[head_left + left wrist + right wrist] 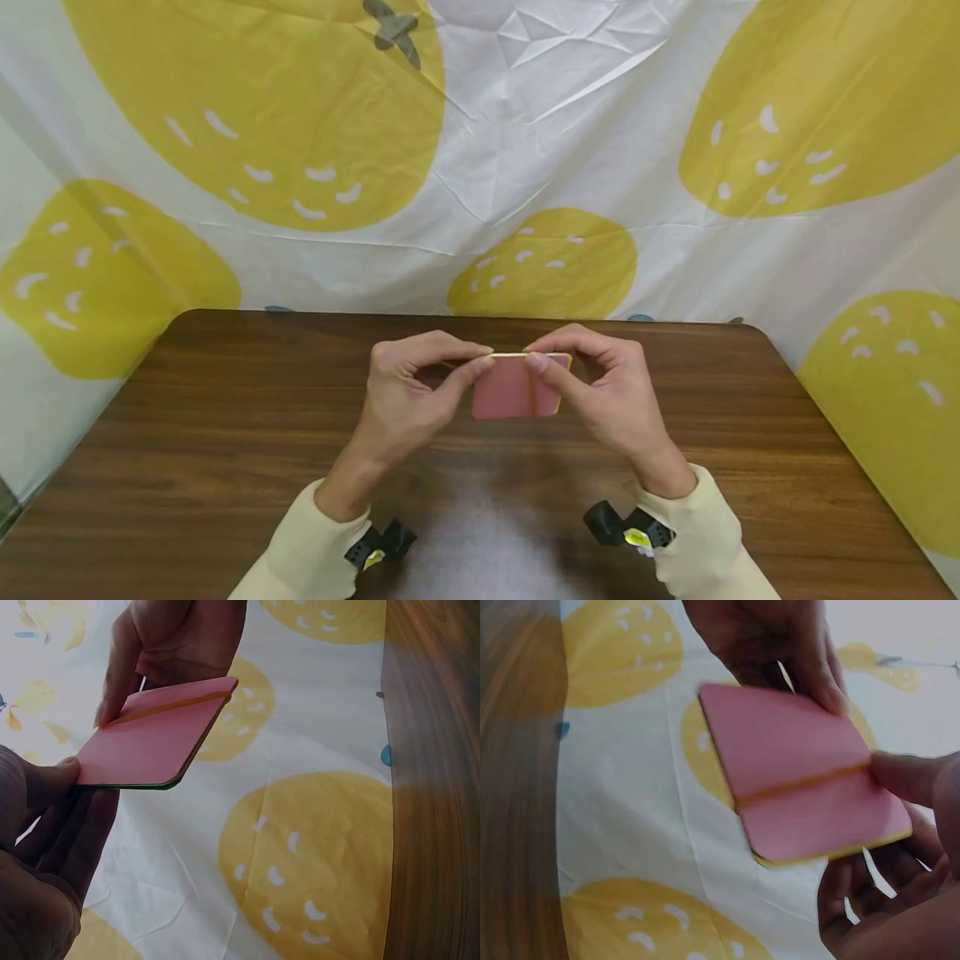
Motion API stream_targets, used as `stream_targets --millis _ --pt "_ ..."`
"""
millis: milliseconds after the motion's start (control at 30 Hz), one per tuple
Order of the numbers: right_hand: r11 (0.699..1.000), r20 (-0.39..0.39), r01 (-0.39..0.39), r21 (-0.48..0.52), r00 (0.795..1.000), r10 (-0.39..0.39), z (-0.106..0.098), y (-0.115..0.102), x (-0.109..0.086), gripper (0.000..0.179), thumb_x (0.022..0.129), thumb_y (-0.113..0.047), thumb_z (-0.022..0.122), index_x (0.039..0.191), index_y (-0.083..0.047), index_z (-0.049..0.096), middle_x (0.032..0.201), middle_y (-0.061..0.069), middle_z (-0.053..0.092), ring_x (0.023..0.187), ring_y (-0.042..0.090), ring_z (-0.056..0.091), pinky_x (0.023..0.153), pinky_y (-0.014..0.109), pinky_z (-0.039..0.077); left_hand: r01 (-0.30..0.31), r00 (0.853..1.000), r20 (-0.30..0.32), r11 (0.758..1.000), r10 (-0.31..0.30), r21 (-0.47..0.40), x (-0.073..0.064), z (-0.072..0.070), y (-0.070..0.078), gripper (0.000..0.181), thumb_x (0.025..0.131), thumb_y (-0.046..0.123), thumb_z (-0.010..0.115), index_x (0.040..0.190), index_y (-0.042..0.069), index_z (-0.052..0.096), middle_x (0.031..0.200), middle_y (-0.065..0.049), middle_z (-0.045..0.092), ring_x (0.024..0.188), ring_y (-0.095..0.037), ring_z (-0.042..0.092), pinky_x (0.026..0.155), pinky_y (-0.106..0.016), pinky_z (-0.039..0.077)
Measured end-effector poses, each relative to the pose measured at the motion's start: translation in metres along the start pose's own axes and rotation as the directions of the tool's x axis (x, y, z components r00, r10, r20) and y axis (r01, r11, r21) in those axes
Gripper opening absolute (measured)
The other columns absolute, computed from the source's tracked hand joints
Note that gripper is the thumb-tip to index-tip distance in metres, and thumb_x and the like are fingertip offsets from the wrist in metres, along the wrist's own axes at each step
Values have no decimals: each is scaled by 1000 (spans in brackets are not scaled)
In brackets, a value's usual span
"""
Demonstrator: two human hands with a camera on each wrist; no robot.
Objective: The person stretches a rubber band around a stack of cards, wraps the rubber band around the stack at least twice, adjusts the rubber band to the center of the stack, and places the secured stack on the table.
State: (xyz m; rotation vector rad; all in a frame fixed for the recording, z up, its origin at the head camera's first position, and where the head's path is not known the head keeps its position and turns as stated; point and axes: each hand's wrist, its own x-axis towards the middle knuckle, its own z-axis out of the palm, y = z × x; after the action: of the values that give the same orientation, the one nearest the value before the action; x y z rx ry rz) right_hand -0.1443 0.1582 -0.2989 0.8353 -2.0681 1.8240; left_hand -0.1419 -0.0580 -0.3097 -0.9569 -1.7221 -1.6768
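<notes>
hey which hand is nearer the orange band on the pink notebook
Right. The right hand pinches the pink notebook at the orange band; the left hand pinches its opposite end, away from the band.

One pink notebook (501,390), orange band (532,393) at its right: centre of frame; your left hand (408,392) and your right hand (615,392) pinch its top edge. Wooden table (225,433): lower half. White cloth (570,150), yellow fruit print (300,100): upper half. Your cream sleeves (303,542): bottom edge.

Matt notebook (501,393), glossy wooden table (225,442)
</notes>
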Motion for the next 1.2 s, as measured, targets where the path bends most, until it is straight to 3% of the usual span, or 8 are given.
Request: stream_targets --millis 300,467,733,967,1200 --pt "993 -58 120 -15 991 -120 15 1 -4 8 87 8 75 93 3 76 89 12 72 82 18 66 69 22 52 -58 998 -13 998 59 30 0 5 1 11 81 -14 77 86 -5 77 80 -11 75 67 -16 69 57 -24 56" --pt "992 -47 127 -15 991 -127 17 1 -5 7 87 6 76 93 3 76 89 12 72 86 20 67 73 24 54 -83 996 -7 996 84 44 0 7 4 12 80 -14 77 86 -4 78 81 -10 75 68 -17 70 57 -25 56" --pt "996 -28 84 -39 996 -85 13 -2 -2 14 85 11 75 97 4 76 94 5 74 90 20 67 81 26 53 -22 1000 7 1000 22 -4 1 3 4 14 80 -17 75 87 -5 77 80 -9 75 67 -16 68 56 -26 56" --pt "998 -22 28 -51 999 -29 10 -5 -2 15 85 6 77 100 4 75 97 10 74 93 22 67 82 27 54 25 1000 8 999 -25 -19 1 0 4 10 83 -13 76 89 -5 77 82 -12 74 69 -16 68 58 -24 56" --pt "995 -29 1 -101 1000 -4 2 -7 0 16 87 -1 79 102 -5 77 98 8 75 96 22 66 86 28 51 91 995 -25 995 -92 -29 2 -5 7 8 84 -10 77 90 -5 77 84 -16 74 72 -16 68 61 -27 58"
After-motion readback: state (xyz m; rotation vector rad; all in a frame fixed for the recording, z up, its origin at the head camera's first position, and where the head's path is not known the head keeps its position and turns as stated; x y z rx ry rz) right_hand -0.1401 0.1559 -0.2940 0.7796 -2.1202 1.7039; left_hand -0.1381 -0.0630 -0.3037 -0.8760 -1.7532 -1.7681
